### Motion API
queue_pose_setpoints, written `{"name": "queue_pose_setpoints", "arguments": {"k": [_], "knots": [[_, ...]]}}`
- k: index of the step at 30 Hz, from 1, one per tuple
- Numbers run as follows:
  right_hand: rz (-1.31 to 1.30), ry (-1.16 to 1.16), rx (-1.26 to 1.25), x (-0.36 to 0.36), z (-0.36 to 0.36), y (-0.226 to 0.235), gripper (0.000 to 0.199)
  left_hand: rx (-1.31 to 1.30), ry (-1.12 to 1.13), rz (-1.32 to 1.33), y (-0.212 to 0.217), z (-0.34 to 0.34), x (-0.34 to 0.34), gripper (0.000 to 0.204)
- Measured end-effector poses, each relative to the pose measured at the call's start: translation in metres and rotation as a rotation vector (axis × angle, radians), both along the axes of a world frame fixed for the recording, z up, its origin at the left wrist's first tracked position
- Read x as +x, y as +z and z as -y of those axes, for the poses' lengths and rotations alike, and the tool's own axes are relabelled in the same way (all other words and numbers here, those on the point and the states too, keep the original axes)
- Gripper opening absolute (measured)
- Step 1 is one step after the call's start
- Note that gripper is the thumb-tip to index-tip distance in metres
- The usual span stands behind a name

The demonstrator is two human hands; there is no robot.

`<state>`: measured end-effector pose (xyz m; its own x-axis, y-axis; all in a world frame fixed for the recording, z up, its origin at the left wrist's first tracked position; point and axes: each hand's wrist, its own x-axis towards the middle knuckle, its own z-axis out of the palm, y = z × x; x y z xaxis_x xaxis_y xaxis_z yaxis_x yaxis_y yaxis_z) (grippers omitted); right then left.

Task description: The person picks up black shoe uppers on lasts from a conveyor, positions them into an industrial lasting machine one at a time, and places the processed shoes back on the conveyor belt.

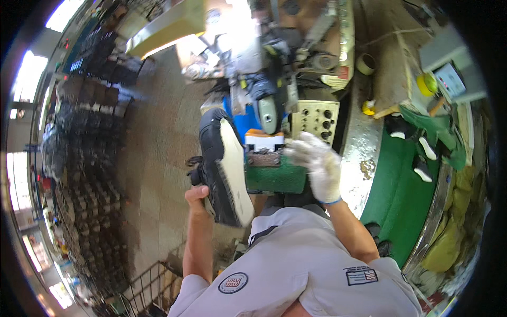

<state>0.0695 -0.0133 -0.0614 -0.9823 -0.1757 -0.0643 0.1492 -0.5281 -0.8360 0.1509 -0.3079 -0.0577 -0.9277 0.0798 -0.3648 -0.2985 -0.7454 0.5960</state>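
Note:
My left hand (196,196), bare, grips a black shoe (214,153) by its heel end, the pale tan sole (235,166) turned up and to the right. My right hand (319,164) wears a white glove and hovers with fingers spread just right of the shoe, above a green mat (277,179) and a small orange and white block (264,141). The gloved hand holds nothing that I can see. A grey grinding machine (269,108) stands right behind the block.
A cream control box (317,119) with round holes sits behind my right hand. A green conveyor belt (404,179) with dark shoes (422,158) curves along the right. Racks of dark shoes (90,158) fill the left. A wire basket (153,288) stands at lower left.

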Motion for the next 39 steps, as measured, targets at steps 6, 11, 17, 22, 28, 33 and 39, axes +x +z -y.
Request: {"name": "queue_pose_setpoints", "arguments": {"k": [6,11,17,22,28,33,39], "knots": [[0.230,-0.097,-0.418,-0.009,-0.023,0.019,0.058,-0.616,-0.129,0.062,0.021,-0.134,-0.046,0.036],[0.252,-0.367,0.118,0.006,-0.186,-0.044,0.046,-1.453,0.412,-0.404,0.005,-0.127,-0.109,0.026],[0.861,-0.228,0.978,0.064,-0.407,-0.148,0.069,-1.567,0.062,-0.018,-0.031,-0.140,-0.189,0.062],[0.904,-0.067,1.605,0.070,-0.510,-0.213,0.077,-1.732,0.148,0.071,-0.048,-0.103,-0.205,0.049],[0.906,-0.669,1.036,-0.043,-0.577,-0.341,0.072,-1.426,-0.352,-0.029,-0.030,-0.101,-0.172,0.042],[0.970,-0.756,0.961,-0.184,-0.571,-0.374,0.121,-1.341,-0.245,0.104,-0.053,0.000,-0.075,0.039],[0.872,-0.910,0.913,-0.222,-0.602,-0.422,0.111,-1.454,-0.092,0.221,-0.058,-0.055,-0.053,0.039]]}}
